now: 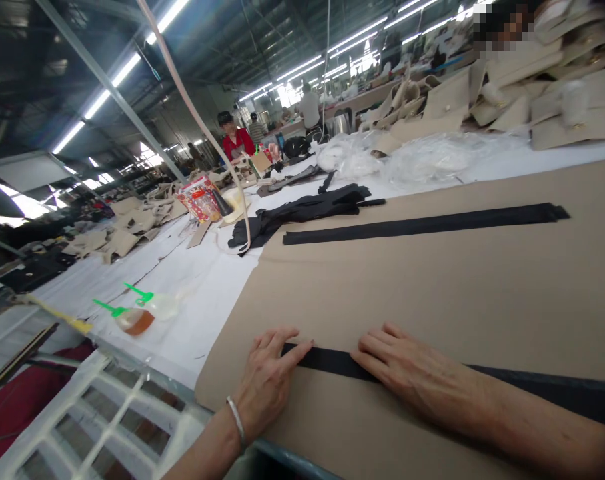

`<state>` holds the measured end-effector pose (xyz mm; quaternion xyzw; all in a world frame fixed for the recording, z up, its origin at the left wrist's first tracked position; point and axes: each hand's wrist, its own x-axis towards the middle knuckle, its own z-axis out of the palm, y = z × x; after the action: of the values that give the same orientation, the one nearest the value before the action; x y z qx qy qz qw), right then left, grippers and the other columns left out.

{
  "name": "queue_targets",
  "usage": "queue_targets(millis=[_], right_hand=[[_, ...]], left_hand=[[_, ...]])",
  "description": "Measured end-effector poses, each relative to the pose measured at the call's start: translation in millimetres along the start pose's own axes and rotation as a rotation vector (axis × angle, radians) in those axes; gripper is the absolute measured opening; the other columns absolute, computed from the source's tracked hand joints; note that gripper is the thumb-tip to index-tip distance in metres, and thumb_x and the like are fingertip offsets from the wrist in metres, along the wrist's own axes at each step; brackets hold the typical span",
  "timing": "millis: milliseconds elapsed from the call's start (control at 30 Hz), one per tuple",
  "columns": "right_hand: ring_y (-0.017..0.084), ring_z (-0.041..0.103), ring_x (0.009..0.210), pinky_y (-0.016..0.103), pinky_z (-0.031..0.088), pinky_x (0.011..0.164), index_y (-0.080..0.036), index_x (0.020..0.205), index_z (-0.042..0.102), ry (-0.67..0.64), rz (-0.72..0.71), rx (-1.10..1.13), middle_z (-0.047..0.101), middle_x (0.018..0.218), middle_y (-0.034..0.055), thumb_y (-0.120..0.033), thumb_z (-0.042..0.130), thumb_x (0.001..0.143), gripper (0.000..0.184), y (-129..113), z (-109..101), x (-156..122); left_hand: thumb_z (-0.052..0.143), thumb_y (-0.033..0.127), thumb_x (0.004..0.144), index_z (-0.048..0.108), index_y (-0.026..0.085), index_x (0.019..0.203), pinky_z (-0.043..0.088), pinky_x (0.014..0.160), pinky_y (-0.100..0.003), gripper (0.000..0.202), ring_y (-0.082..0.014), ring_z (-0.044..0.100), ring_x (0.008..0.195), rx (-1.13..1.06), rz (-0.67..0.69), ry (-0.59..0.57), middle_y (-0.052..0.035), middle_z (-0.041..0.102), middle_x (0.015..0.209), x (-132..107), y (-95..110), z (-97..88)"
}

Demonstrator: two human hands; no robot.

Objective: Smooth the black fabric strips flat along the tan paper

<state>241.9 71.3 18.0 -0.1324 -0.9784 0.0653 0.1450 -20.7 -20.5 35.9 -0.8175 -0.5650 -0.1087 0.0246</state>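
A long black strip lies on a large tan sheet near the front edge of the table. My left hand, with a silver bangle at the wrist, rests over the strip's left end, thumb and fingers apart. Farther along the strip, my right hand lies on it with the fingertips pressing down. My right forearm hides part of the strip, which shows again as a wider black band at the right. Beyond the hands, several black strips lie stacked on the tan sheet.
Two squeeze bottles with green nozzles, one amber and one clear, lie on the white table. A black fabric pile, clear plastic and tan pieces sit farther back. A pale cable hangs down. A person in red is beyond.
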Motion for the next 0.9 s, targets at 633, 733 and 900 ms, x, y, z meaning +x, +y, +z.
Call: queue_targets(millis=[633,733,900], right_hand=[[0.019,0.046,0.073,0.033,0.038,0.073,-0.014,0.096,0.059,0.021,0.006,-0.105,0.052,0.085,0.0040,-0.003,0.050,0.089,0.016,5,-13,-36],[0.019,0.046,0.074,0.034,0.037,0.074,-0.014,0.098,0.059,0.022,0.010,-0.103,0.053,0.086,0.0043,-0.002,0.050,0.089,0.018,7,-17,-46],[0.020,0.048,0.076,0.034,0.037,0.076,-0.015,0.099,0.058,0.029,0.036,-0.070,0.054,0.088,0.0048,-0.002,0.047,0.089,0.020,10,-22,-65]], left_hand=[[0.038,0.001,0.088,0.047,0.022,0.139,0.051,0.082,-0.040,0.056,-0.0236,0.048,0.092,-0.088,0.033,-0.132,-0.0076,0.056,0.099,22,57,28.3],[0.038,0.000,0.087,0.043,0.027,0.143,0.050,0.081,-0.040,0.063,-0.0238,0.048,0.091,-0.035,0.051,-0.151,-0.0072,0.054,0.098,23,59,28.5],[0.039,-0.002,0.084,0.039,0.034,0.145,0.049,0.079,-0.037,0.070,-0.0227,0.048,0.089,0.023,0.076,-0.170,-0.0057,0.051,0.096,25,59,27.6]])
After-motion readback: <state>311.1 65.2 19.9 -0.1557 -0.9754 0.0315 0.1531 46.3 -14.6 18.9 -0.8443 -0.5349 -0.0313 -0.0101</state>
